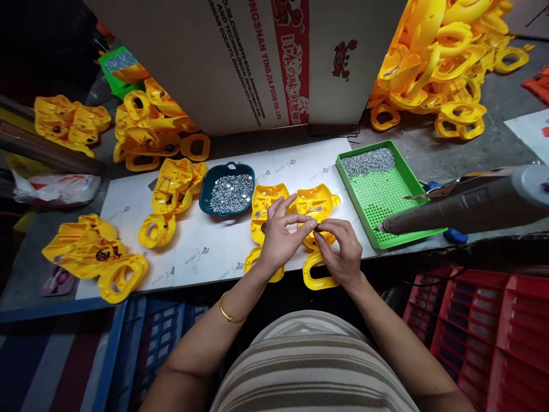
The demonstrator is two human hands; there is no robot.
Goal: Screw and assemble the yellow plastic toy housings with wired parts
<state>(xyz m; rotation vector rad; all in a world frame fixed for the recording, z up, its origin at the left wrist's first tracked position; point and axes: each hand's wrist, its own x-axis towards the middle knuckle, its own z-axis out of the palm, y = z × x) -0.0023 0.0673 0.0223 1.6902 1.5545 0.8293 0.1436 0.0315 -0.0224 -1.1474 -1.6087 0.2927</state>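
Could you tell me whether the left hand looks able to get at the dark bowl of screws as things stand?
Probably yes: the bowl of screws lies just beyond the left hand, with only bare white sheet between.

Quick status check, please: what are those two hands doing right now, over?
Left hand and right hand pinch something tiny, unclear what, over two yellow shells. Screw bowl and green tray alongside. Nothing blocking.

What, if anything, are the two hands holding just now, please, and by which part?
Both hands meet over the right yellow shell. The left hand and right hand pinch something tiny between their fingertips; what it is cannot be told.
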